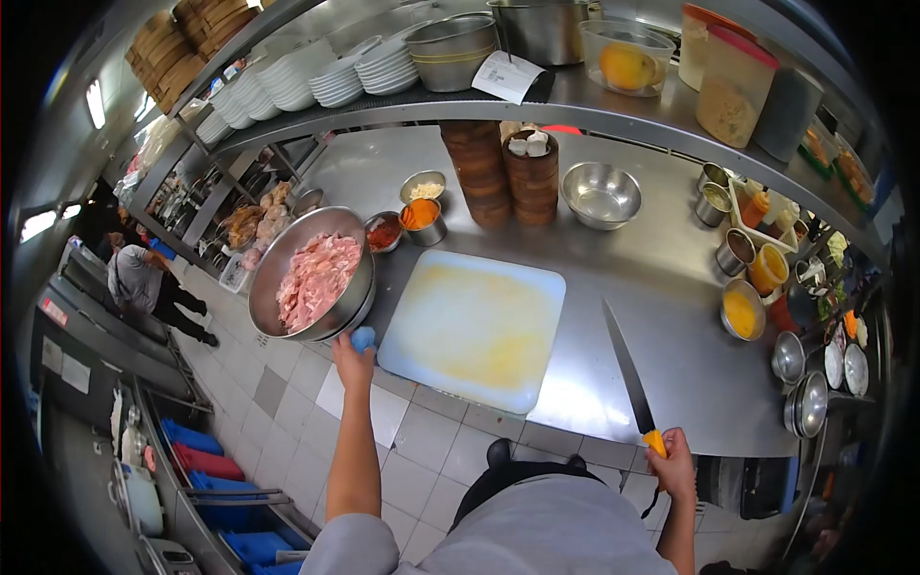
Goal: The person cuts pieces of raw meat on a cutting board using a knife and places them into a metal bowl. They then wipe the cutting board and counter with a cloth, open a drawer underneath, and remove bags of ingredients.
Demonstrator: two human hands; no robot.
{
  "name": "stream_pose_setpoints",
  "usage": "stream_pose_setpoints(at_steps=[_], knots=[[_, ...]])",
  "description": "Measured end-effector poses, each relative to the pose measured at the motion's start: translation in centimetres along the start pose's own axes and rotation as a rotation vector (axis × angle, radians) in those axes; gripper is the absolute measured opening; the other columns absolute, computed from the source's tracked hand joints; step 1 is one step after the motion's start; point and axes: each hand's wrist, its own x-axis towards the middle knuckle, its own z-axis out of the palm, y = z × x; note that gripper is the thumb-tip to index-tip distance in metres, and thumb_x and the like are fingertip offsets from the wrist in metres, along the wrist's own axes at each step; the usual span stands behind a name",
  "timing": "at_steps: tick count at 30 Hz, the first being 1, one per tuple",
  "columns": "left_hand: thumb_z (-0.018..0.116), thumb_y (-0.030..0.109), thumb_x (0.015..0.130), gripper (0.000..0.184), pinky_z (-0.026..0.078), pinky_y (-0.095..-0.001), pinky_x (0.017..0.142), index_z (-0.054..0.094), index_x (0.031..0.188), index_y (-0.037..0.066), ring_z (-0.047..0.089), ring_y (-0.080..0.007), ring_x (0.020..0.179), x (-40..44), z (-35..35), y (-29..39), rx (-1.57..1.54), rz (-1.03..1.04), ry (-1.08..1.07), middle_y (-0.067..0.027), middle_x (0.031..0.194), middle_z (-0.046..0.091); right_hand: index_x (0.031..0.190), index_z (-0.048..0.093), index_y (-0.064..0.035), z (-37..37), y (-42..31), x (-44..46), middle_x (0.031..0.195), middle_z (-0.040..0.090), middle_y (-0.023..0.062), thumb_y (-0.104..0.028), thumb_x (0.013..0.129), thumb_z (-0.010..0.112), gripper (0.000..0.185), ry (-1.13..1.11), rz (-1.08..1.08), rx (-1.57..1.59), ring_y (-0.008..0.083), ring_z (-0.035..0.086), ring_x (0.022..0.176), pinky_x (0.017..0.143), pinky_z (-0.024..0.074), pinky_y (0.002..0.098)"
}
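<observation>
My left hand (355, 362) is closed around a bunched blue cloth (363, 338), just below a large steel bowl (311, 273) of raw pink meat (321, 281). The bowl stands tilted at the left end of the steel counter. On the right, my right hand (674, 463) grips the yellow handle of a long knife (628, 369), its blade pointing up and away over the counter. Between the hands lies a white cutting board (474, 331) with yellowish stains and nothing on it.
Behind the board are small bowls of orange (422, 215) and red (383, 231) seasoning, stacked bamboo steamers (476, 172) and a steel bowl (601, 196). Sauce containers (743, 311) line the right. A shelf (383, 115) crosses overhead. Another person (144, 278) stands far left.
</observation>
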Motion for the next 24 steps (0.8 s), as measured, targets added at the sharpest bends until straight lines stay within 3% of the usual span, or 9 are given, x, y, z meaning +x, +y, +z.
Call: stream_pose_setpoints(at_steps=[4,6,8,12,15,17,20,21,24], knots=[[0.077,0.010,0.069,0.049,0.048,-0.0497,0.096,0.067,0.116,0.005,0.059,-0.0407,0.109,0.5,6.1,1.3,-0.128,0.217,-0.014,-0.0201,0.114,0.062,0.105,0.040,-0.0093,0.5,0.7,0.4,0.075,0.061,0.0035,0.004,0.087,0.070,0.038,-0.027,-0.019,0.029,0.0085,0.055,0.053,0.046,0.0437,0.0241],[0.074,0.006,0.069,0.041,0.048,-0.0509,0.090,0.069,0.110,0.004,0.060,-0.0387,0.106,-1.6,8.2,5.1,0.116,0.177,0.002,-0.0194,0.111,0.065,0.105,0.040,-0.0094,1.1,0.4,0.6,0.076,0.061,0.0035,0.004,0.087,0.070,0.038,-0.033,-0.050,0.027,0.0085,0.055,0.053,0.046,0.0437,0.0241],[0.070,0.003,0.069,0.033,0.047,-0.0505,0.086,0.071,0.102,0.005,0.060,-0.0374,0.101,-4.3,9.8,8.5,0.009,0.292,-0.034,-0.0178,0.105,0.067,0.105,0.040,-0.0094,1.7,-0.6,1.0,0.077,0.062,0.0043,0.004,0.088,0.069,0.037,-0.052,-0.057,0.052,0.0089,0.055,0.053,0.046,0.0435,0.0241],[0.073,0.006,0.069,0.028,0.048,-0.0476,0.090,0.073,0.098,0.009,0.063,-0.0353,0.099,-13.4,7.7,17.0,-0.273,0.588,-0.412,-0.0131,0.106,0.068,0.106,0.039,-0.0090,3.7,-1.9,1.4,0.078,0.062,0.0045,0.003,0.089,0.068,0.035,-0.084,-0.046,0.109,0.0092,0.055,0.053,0.046,0.0433,0.0246],[0.075,0.006,0.070,0.033,0.049,-0.0444,0.097,0.070,0.103,0.007,0.062,-0.0345,0.109,-17.0,6.5,19.2,-0.565,0.575,-0.648,-0.0154,0.110,0.066,0.118,0.042,-0.0073,4.8,-2.7,1.8,0.078,0.061,0.0041,0.003,0.091,0.065,0.037,-0.075,-0.051,0.106,0.0098,0.055,0.054,0.047,0.0438,0.0254],[0.073,0.006,0.073,0.039,0.049,-0.0403,0.099,0.066,0.111,0.008,0.061,-0.0314,0.112,-16.8,5.9,19.7,-0.801,0.364,-0.763,-0.0147,0.114,0.063,0.131,0.044,-0.0068,5.8,-4.2,1.5,0.077,0.060,0.0031,0.003,0.094,0.061,0.043,-0.094,-0.053,0.117,0.0101,0.054,0.054,0.048,0.0445,0.0259],[0.072,0.006,0.077,0.040,0.052,-0.0372,0.089,0.061,0.116,0.004,0.061,-0.0238,0.103,-9.6,5.0,17.1,-0.764,0.118,-0.578,-0.0118,0.110,0.060,0.137,0.045,-0.0068,6.3,-2.8,1.9,0.077,0.059,0.0028,0.003,0.095,0.059,0.045,-0.119,-0.050,0.170,0.0099,0.054,0.055,0.049,0.0449,0.0258],[0.075,0.009,0.077,0.042,0.053,-0.0384,0.088,0.061,0.115,0.002,0.061,-0.0266,0.101,-6.4,6.1,14.7,-0.814,0.144,-0.471,-0.0146,0.109,0.060,0.137,0.045,-0.0068,6.5,-2.7,1.7,0.077,0.059,0.0028,0.003,0.095,0.059,0.045,-0.110,-0.049,0.175,0.0099,0.054,0.055,0.049,0.0449,0.0258],[0.083,0.033,0.079,0.044,0.052,-0.0450,0.083,0.068,0.104,0.000,0.064,-0.0367,0.096,4.1,5.5,10.7,-0.350,0.277,-0.117,-0.0194,0.102,0.064,0.132,0.049,-0.0062,7.1,-1.9,0.7,0.078,0.058,0.0023,0.002,0.096,0.059,0.039,-0.085,-0.024,0.240,0.0096,0.054,0.055,0.049,0.0450,0.0259]])
